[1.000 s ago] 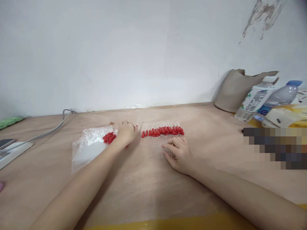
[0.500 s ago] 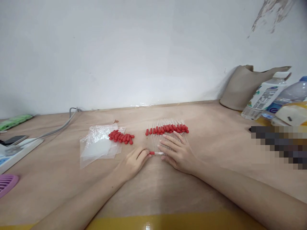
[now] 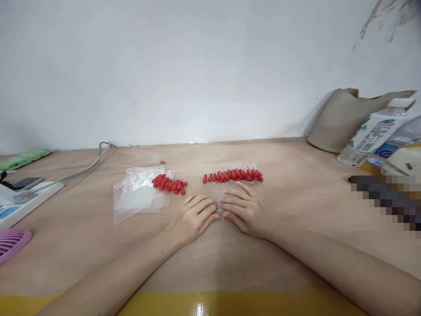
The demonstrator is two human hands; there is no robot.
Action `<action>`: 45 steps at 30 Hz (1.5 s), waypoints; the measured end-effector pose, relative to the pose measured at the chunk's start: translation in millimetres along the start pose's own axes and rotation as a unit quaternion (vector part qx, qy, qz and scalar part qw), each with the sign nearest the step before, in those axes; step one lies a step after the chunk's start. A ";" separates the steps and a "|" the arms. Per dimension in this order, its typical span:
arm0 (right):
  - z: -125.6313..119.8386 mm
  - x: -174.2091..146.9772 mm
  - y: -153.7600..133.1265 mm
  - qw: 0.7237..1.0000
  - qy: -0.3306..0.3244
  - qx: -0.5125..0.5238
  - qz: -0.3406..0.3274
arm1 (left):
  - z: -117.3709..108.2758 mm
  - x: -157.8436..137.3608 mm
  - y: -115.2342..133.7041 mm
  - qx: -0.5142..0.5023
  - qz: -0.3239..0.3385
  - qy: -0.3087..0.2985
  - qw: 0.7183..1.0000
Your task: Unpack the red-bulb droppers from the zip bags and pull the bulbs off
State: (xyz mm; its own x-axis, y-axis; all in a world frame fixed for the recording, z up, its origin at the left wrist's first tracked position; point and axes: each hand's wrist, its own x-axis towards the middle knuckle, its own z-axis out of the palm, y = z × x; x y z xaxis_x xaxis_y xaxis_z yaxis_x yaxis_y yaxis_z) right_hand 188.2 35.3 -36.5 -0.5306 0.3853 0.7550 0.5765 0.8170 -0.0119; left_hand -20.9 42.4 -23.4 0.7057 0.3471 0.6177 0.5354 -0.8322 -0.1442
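Observation:
My left hand and my right hand meet fingertip to fingertip on the wooden table. The left fingers pinch a small red rubber bulb. The right fingers grip a thin clear glass tube whose end meets that bulb. Just beyond the hands lies a row of glass droppers with red bulbs, their tubes pointing toward me. A loose pile of red bulbs lies to the left on the edge of clear plastic bags.
A grey cable, a white power strip, a phone and a purple fan lie at the left. A beige bag and plastic bottles stand at the right. Yellow tape lines the near edge.
My left hand left the pile of loose bulbs with one red bulb and came to the right hand. The fingertips have closed together over the bulb and tube.

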 end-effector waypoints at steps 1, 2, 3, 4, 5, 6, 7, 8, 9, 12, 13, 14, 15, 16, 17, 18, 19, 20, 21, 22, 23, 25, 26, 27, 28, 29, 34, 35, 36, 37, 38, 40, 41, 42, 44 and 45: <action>0.1 0.3 0.0 1.000 -0.002 0.003 0.000 | 0.7 -0.2 -0.1 -0.007 0.007 0.009 1.000; 0.6 0.3 0.2 1.000 -0.006 0.008 -0.003 | 1.2 -0.5 -0.1 -0.012 0.013 0.016 1.000; 1.5 0.0 0.7 1.000 -0.010 0.015 -0.008 | 1.5 -0.8 -0.1 -0.017 0.017 0.022 0.999; 2.6 -0.5 1.3 1.000 -0.013 0.024 -0.013 | 1.7 -1.0 0.1 -0.020 0.018 0.026 0.999; 4.0 -1.2 1.9 0.999 -0.016 0.033 -0.018 | 1.9 -1.1 0.4 -0.022 0.017 0.030 0.999; 5.4 -2.0 2.4 0.999 -0.018 0.040 -0.021 | 2.0 -1.1 0.7 -0.024 0.016 0.033 0.999; 6.8 -2.8 2.8 0.999 -0.019 0.046 -0.021 | 2.2 -0.9 1.1 -0.025 0.016 0.038 0.999; 7.8 -3.4 2.9 0.998 -0.018 0.051 -0.020 | 2.3 -0.7 1.4 -0.026 0.019 0.041 0.999; 8.6 -3.9 2.7 0.998 -0.016 0.055 -0.019 | 2.4 -0.4 1.7 -0.025 0.025 0.044 0.998; 8.5 -3.9 0.9 0.998 -0.010 0.067 -0.020 | 2.0 0.8 2.1 -0.018 0.045 0.046 0.998; 7.8 -3.5 -0.1 0.997 -0.011 0.070 -0.022 | 1.6 1.2 2.1 -0.016 0.049 0.042 0.998; 6.8 -2.9 -1.1 0.997 -0.015 0.071 -0.023 | 1.1 1.4 2.0 -0.016 0.053 0.037 0.998; 5.7 -2.3 -2.1 0.997 -0.020 0.070 -0.025 | 0.6 1.4 1.9 -0.018 0.054 0.033 0.998; 4.4 -1.7 -3.1 0.997 -0.025 0.067 -0.027 | 0.3 1.1 1.8 -0.022 0.054 0.027 0.998; 3.2 -1.1 -3.9 0.997 -0.028 0.063 -0.030 | 0.1 0.7 1.8 -0.027 0.052 0.023 0.998; 2.0 -0.5 -4.7 0.997 -0.028 0.057 -0.034 | 0.0 0.0 1.8 -0.035 0.048 0.018 0.998; 1.0 -0.1 -5.3 0.998 -0.027 0.051 -0.038 | 0.0 -0.8 1.8 -0.044 0.043 0.013 0.998; 0.1 0.1 -5.7 0.998 -0.024 0.044 -0.043 | 0.1 -1.7 2.0 -0.053 0.037 0.009 0.998; -0.5 0.2 -6.0 0.998 -0.022 0.039 -0.047 | 0.1 -2.5 2.3 -0.064 0.032 0.005 0.997; -0.9 0.1 -6.2 0.998 -0.021 0.035 -0.053 | 0.1 -3.2 2.7 -0.075 0.026 0.001 0.997; -1.2 -0.1 -6.3 0.998 -0.021 0.032 -0.058 | 0.0 -3.8 3.1 -0.087 0.021 -0.002 0.996; -1.6 -0.4 -6.7 0.997 -0.027 0.029 -0.064 | -0.8 -4.6 4.2 -0.111 0.011 -0.010 0.994; -1.8 -0.5 -6.9 0.997 -0.028 0.029 -0.067 | -1.4 -5.0 4.7 -0.123 0.005 -0.016 0.992; -2.1 -0.5 -7.2 0.997 -0.028 0.028 -0.068 | -2.0 -5.3 5.1 -0.135 0.000 -0.023 0.991; -2.4 -0.3 -7.5 0.997 -0.027 0.027 -0.070 | -2.5 -5.7 5.4 -0.145 -0.006 -0.029 0.989; -2.8 0.0 -7.7 0.997 -0.026 0.025 -0.073 | -2.9 -6.2 5.5 -0.154 -0.012 -0.036 0.987; -3.8 -0.5 -5.8 0.995 -0.014 0.012 -0.098 | -3.8 -9.0 4.4 -0.184 -0.032 -0.068 0.980; -3.8 -1.3 -5.0 0.995 -0.013 0.007 -0.102 | -4.2 -9.4 4.2 -0.189 -0.034 -0.072 0.979; -3.8 -2.3 -4.3 0.994 -0.012 0.001 -0.107 | -4.6 -9.7 4.2 -0.193 -0.037 -0.075 0.978; -4.1 -3.5 -3.8 0.994 -0.010 -0.007 -0.112 | -5.2 -9.9 4.2 -0.195 -0.039 -0.077 0.977; -4.4 -4.5 -3.5 0.993 -0.009 -0.015 -0.118 | -6.0 -9.9 4.3 -0.196 -0.041 -0.079 0.977; -5.8 -6.2 -3.6 0.991 -0.005 -0.032 -0.132 | -7.4 -9.6 4.7 -0.197 -0.041 -0.083 0.976; -6.7 -6.7 -3.9 0.989 -0.003 -0.040 -0.139 | -7.9 -9.5 4.8 -0.199 -0.040 -0.084 0.976; -7.7 -7.0 -4.4 0.988 -0.002 -0.048 -0.145 | -8.2 -9.5 5.0 -0.201 -0.039 -0.084 0.975; -10.1 -7.7 -5.1 0.986 0.002 -0.061 -0.158 | -8.3 -10.0 5.0 -0.205 -0.036 -0.084 0.974; -11.5 -8.3 -5.0 0.984 0.003 -0.067 -0.163 | -8.1 -10.6 4.8 -0.206 -0.034 -0.083 0.974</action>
State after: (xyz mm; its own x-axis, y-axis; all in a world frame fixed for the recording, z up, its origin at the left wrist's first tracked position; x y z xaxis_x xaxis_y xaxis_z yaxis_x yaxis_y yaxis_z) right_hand 196.8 23.0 -35.2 -0.6977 0.1094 0.7079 0.4528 0.8332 0.3175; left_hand -29.6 31.3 -24.4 0.7592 0.4443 0.4756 0.3763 -0.8959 0.2363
